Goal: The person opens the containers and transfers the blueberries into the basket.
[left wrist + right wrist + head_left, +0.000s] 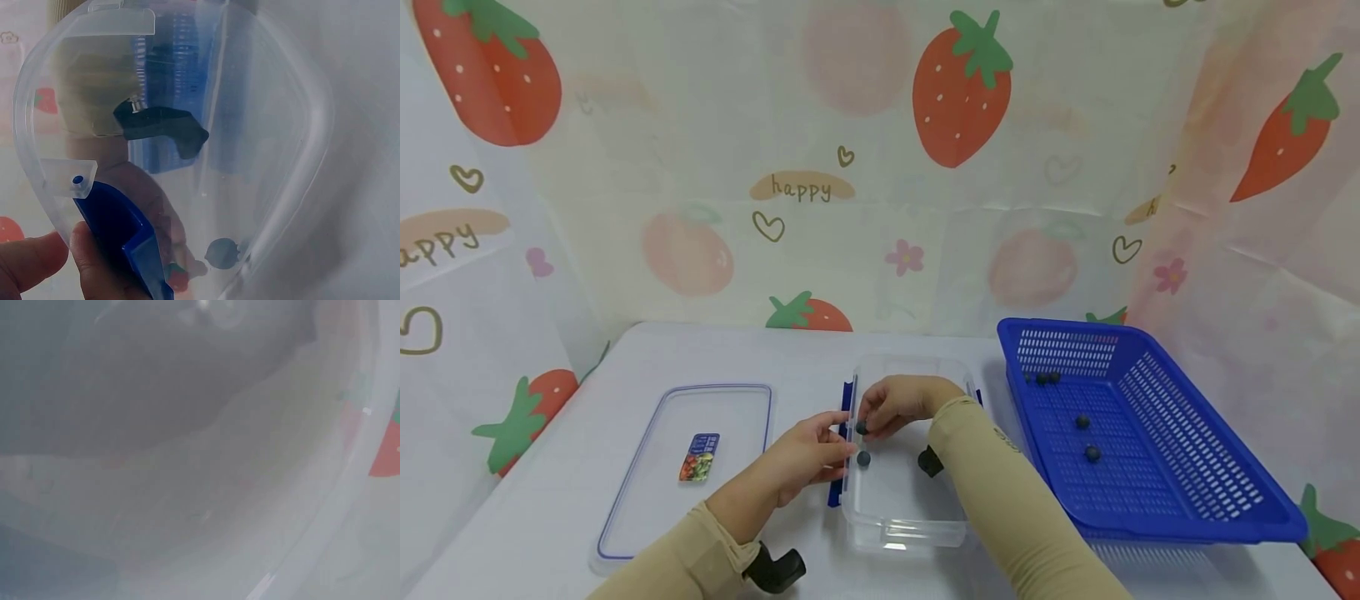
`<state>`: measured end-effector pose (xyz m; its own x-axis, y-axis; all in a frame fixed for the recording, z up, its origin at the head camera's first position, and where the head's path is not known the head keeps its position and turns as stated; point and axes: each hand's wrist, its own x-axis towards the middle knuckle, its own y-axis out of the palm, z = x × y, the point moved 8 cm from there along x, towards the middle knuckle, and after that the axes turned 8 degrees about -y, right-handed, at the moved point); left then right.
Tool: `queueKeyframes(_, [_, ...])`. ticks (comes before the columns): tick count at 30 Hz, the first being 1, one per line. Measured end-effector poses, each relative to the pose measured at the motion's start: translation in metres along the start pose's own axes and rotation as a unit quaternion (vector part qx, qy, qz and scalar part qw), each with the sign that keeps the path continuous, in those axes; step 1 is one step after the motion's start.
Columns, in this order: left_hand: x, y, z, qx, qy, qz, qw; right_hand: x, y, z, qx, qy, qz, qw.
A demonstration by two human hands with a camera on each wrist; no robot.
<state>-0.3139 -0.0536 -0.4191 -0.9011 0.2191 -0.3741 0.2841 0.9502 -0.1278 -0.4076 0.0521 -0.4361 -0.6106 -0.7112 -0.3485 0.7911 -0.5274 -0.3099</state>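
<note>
In the head view a clear plastic box (917, 533) with dark blue side latches stands open in the middle of the table. My right hand (902, 402) reaches into it near the left wall and pinches a blueberry (861, 427) with the fingertips. Another blueberry (863, 459) lies on the box floor just nearer to me; through the wall, the left wrist view shows a blueberry (222, 253) by the base. My left hand (808, 457) rests its fingers against the box's left side, beside the blue latch (122, 231). The right wrist view is blurred by clear plastic.
At the right stands a blue basket (1150, 500) with several blueberries (1092, 453) inside. The box's clear lid (647, 508), blue-edged with a printed label (699, 457), lies flat on the left. A strawberry-print sheet (880, 275) hangs behind the white table.
</note>
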Motion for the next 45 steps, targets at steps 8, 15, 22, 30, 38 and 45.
queueKeyframes(8, [-0.001,0.000,-0.001,0.002,-0.001,-0.002,1.0000,-0.002,-0.002,0.007,0.012,-0.019,0.001,0.9997])
queueKeyframes(15, [-0.001,-0.001,0.000,0.000,-0.002,-0.002,1.0000,-0.006,-0.011,0.015,0.025,-0.043,-0.005,0.9987])
queueKeyframes(22, [-0.001,-0.001,-0.001,0.002,-0.004,-0.007,1.0000,-0.017,-0.027,0.035,0.018,-0.081,-0.027,0.9962])
queueKeyframes(30, [-0.001,-0.001,-0.001,0.001,-0.003,-0.003,1.0000,-0.040,-0.053,0.055,0.015,-0.114,-0.061,0.9915])
queueKeyframes(38, [-0.002,0.000,-0.001,0.002,0.002,-0.006,1.0000,-0.082,-0.091,0.065,0.003,-0.143,-0.091,0.9855])
queueKeyframes(45, [-0.002,0.000,-0.002,0.002,0.003,0.000,1.0000,-0.125,-0.119,0.057,-0.019,-0.151,-0.122,0.9808])
